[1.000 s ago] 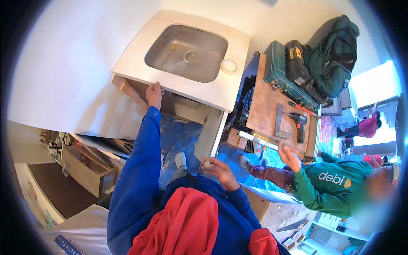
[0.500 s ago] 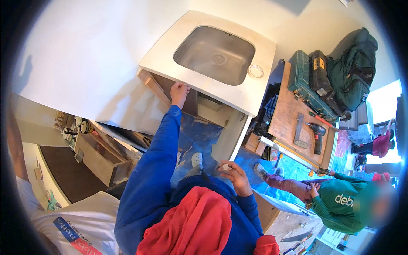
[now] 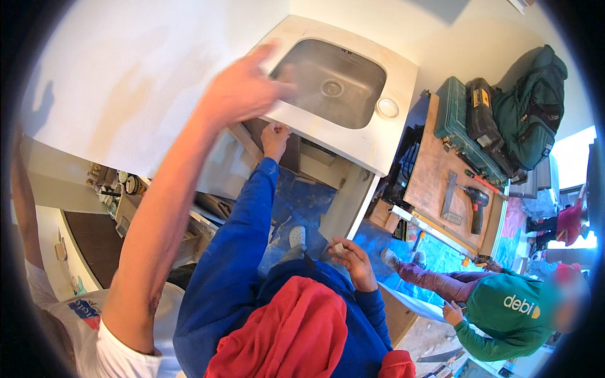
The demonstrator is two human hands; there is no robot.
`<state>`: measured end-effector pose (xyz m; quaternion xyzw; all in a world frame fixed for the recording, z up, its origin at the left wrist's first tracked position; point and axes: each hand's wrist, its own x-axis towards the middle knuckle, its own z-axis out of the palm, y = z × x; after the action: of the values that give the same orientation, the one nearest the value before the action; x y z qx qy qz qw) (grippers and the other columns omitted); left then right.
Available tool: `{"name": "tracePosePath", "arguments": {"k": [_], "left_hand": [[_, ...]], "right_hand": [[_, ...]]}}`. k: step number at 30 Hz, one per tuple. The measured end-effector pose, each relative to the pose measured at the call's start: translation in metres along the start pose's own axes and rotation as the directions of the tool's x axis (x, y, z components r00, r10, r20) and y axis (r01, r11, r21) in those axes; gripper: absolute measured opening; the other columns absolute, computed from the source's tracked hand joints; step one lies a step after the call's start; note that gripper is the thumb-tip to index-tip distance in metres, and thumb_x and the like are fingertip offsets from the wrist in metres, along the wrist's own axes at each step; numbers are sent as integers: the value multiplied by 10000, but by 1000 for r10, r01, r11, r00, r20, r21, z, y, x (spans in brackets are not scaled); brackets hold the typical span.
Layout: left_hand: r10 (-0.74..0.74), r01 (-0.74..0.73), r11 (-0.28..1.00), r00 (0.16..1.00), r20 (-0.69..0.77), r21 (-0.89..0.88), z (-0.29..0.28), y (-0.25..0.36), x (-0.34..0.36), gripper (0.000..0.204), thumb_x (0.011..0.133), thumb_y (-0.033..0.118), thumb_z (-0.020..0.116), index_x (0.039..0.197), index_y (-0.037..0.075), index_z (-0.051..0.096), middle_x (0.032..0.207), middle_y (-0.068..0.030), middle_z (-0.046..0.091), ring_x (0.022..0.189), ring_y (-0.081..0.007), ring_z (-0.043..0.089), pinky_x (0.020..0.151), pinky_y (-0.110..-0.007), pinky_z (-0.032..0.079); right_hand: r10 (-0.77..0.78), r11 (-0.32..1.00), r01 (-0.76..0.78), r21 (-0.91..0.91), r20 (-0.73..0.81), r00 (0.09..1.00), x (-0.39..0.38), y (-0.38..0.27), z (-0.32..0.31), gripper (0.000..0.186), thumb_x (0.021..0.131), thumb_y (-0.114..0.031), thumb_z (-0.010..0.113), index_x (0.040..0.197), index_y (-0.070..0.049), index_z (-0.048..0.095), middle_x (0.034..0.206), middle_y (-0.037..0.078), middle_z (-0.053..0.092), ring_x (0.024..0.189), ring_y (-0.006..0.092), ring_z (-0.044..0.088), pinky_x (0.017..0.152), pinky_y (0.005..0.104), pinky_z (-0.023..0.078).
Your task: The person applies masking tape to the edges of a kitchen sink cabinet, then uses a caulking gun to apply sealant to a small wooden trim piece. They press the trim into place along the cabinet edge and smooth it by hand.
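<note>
my left hand (image 3: pixel 275 136) is up at the front edge of the white countertop slab with the stainless steel sink basin (image 3: pixel 368 148), fingers curled shut on that edge just above the open wooden cabinet frame (image 3: pixel 315 165). my right hand (image 3: pixel 354 263) hangs low by my waist, well apart from the slab, fingertips drawn together on a small pale piece (image 3: pixel 339 248); what it is, i cannot tell.

the slab lies on top of the cabinet, basin near the middle, a round white tap hole (image 3: pixel 387 108) beside it. i judge it heavy and stiff, awkward more than fragile, though the narrow strip in front of the basin looks like the weak spot. its smooth face would be slippery, so i'd grip under the edge near the solid ends, not on that strip.

a co-worker's bare arm (image 3: pixel 189 183) reaches in from my left, its blurred hand over the slab's near corner. to my right stands a wooden workbench (image 3: pixel 435 170) with a cordless drill (image 3: pixel 477 203), and another person in a green top (image 3: pixel 504 312) crouches nearby.
</note>
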<state>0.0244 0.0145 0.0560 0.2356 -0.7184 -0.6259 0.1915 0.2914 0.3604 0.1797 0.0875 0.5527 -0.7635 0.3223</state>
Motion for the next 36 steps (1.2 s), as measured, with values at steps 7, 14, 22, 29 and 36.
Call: {"name": "tracePosePath", "arguments": {"k": [7, 14, 22, 29, 36], "left_hand": [[56, -45, 994, 992, -109, 95, 12, 8, -9, 172, 897, 145, 714, 873, -10, 644, 771, -109, 713, 694, -183, 698, 657, -338, 566], [106, -62, 982, 961, -255, 177, 31, -5, -11, 182, 881, 164, 676, 848, 2, 600, 725, -139, 665, 660, -263, 650, 676, -412, 530], [231, -159, 961, 911, -341, 226, 33, -32, 4, 177, 919, 161, 663, 899, 5, 582, 766, -100, 633, 659, -207, 651, 640, -349, 556], [156, -80, 966, 939, -307, 245, 38, -27, -3, 211, 955, 173, 643, 865, -1, 565, 753, -85, 637, 636, -173, 660, 604, -319, 577], [164, -83, 966, 930, -329, 246, 33, -33, 7, 180, 913, 183, 647, 873, 14, 602, 758, -160, 670, 687, -309, 669, 703, -444, 530]], "right_hand": [[18, 1000, -18, 7, 5, 1000, 4, 0, -9, 409, 1046, -148, 436, 1402, -4, 576, 1305, 114, 647, 1199, 221, 629, 984, 337, 515], [19, 1000, -19, 3, -3, 1000, 4, -2, -23, 410, 1042, -164, 453, 1403, -16, 579, 1308, 99, 645, 1199, 219, 628, 985, 340, 510], [21, 1000, -20, 11, -42, 999, -3, -7, -41, 406, 1029, -136, 460, 1391, -11, 593, 1291, 106, 655, 1186, 216, 638, 979, 335, 517], [41, 999, -40, 18, -59, 997, -2, -15, -57, 405, 1026, -129, 451, 1391, -24, 593, 1311, 109, 646, 1197, 229, 638, 1002, 347, 511], [15, 1000, -15, 8, -51, 999, 0, -24, -68, 399, 1026, -120, 442, 1379, -22, 603, 1305, 103, 651, 1186, 219, 643, 993, 355, 516]]}}
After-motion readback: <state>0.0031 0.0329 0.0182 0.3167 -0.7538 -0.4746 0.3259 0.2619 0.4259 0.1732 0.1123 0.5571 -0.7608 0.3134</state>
